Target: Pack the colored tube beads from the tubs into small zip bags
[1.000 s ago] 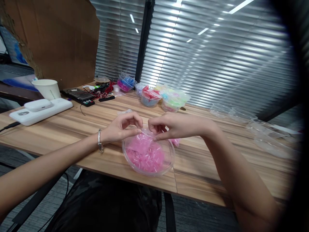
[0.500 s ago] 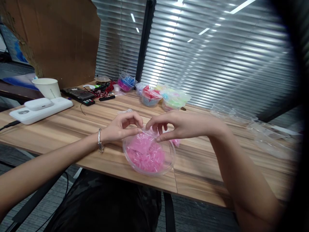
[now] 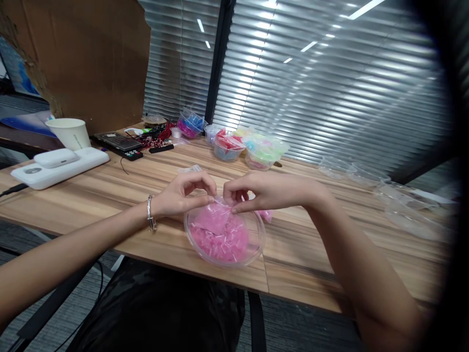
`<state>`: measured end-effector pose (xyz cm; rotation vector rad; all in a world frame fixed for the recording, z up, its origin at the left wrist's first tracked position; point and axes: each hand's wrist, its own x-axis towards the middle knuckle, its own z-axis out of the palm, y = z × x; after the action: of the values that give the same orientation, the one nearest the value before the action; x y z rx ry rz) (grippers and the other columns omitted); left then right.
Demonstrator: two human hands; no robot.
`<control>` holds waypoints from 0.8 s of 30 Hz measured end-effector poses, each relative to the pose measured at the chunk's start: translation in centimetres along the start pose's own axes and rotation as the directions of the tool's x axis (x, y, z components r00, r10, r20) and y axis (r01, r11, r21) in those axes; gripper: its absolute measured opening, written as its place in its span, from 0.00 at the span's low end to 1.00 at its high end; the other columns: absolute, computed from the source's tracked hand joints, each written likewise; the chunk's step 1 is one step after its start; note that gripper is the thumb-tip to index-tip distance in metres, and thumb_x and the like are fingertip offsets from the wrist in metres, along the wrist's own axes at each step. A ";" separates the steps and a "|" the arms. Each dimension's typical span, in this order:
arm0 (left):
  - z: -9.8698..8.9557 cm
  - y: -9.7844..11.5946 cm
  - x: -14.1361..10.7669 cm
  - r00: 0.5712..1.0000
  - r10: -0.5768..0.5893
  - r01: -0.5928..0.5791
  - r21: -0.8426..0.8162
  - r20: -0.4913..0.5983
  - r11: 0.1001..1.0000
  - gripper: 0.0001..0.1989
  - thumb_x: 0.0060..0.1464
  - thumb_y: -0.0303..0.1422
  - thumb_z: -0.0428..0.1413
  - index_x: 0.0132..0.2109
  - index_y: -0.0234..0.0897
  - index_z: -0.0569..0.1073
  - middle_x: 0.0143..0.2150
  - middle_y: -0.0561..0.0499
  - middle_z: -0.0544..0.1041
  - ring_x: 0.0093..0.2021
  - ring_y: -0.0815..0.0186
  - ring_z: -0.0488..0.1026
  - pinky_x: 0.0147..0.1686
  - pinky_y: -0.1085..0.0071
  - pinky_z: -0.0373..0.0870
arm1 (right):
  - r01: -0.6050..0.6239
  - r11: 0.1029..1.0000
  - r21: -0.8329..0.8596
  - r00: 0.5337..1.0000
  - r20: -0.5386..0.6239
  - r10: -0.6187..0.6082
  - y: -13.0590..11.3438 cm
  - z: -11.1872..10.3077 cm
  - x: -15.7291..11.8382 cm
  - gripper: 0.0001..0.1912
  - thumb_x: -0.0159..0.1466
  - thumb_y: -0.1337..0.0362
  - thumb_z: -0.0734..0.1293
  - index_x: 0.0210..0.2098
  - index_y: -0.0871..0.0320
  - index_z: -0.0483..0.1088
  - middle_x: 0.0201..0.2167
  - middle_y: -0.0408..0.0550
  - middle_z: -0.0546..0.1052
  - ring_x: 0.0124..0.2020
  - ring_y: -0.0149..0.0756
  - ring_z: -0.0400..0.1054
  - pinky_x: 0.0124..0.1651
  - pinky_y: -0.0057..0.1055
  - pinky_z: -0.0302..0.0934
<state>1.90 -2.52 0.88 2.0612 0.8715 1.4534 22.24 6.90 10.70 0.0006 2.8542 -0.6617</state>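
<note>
A small clear plastic bag (image 3: 213, 218) with pink contents hangs over a round clear bowl (image 3: 257, 239). My left hand (image 3: 186, 192) pinches the bag's top edge between thumb and forefinger; a silver bracelet circles that wrist. From the other side my right hand (image 3: 251, 190) comes in with its fingertips closed on the bag's upper right edge. Loose short pink pieces (image 3: 223, 244), too small to name surely, lie in the bowl under the bag. Behind the right fingers another pink bag (image 3: 266, 215) partly shows on the table.
Bowls of red packets (image 3: 229, 144) and pale green bags (image 3: 266, 149) stand at the back. Clear empty bowls (image 3: 366, 175) line the right. At left are a paper cup (image 3: 69, 133), a white power bank (image 3: 66, 166) and a cardboard sheet (image 3: 98, 63). The table's front edge is close.
My right hand has shifted slightly left, and its thumb and fingers have drawn closer together at the bag's edge. The left hand keeps its pinch.
</note>
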 end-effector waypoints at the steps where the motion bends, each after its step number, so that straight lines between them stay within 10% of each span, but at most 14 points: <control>1: 0.0 0.0 0.0 1.000 -0.003 0.003 0.002 -0.002 1.000 0.05 0.53 0.28 0.62 0.37 0.34 0.74 0.34 0.49 0.76 0.36 0.68 0.73 0.40 0.72 0.71 | -0.009 1.000 -0.005 1.000 -0.002 0.009 0.0 0.0 0.0 0.05 0.65 0.64 0.65 0.35 0.59 0.65 0.30 0.41 0.69 0.30 0.28 0.61 0.30 0.26 0.53; 24: 0.1 0.5 0.1 0.997 -0.068 0.067 -0.026 -0.048 0.997 0.11 0.52 0.28 0.62 0.44 0.33 0.74 0.39 0.48 0.76 0.38 0.69 0.73 0.40 0.74 0.72 | -0.070 0.993 -0.099 0.997 -0.044 0.066 -0.4 -0.4 -0.7 0.13 0.68 0.56 0.60 0.35 0.59 0.68 0.28 0.41 0.71 0.27 0.28 0.61 0.28 0.26 0.52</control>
<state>2.12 -2.80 1.21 1.9670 0.9288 1.4764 22.80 6.78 11.35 0.0968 2.9081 -0.5096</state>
